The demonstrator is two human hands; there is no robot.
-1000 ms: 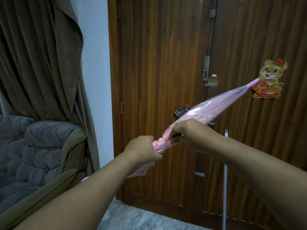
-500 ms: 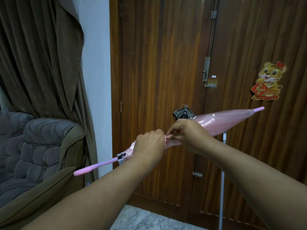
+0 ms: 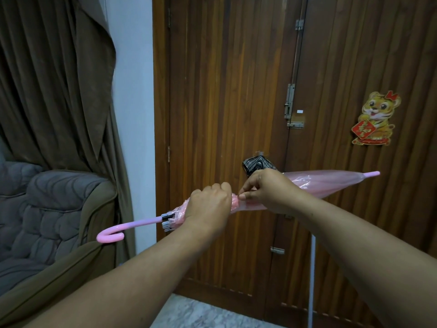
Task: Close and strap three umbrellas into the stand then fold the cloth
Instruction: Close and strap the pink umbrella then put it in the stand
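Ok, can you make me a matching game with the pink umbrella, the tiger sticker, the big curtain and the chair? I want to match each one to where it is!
Things:
1. closed pink see-through umbrella
2. yellow cartoon tiger sticker
3. brown cloth curtain
4. grey quilted armchair

Places:
A. bottom left corner
B. stuck on the wooden door
C. held in both hands, left hand and right hand
D. hanging at the top left

Pairs: 1-C, 2-B, 3-D, 4-A

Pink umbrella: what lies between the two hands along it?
In the head view, only a short stretch of gathered pink canopy separates left hand and right hand; both grip the pink umbrella.
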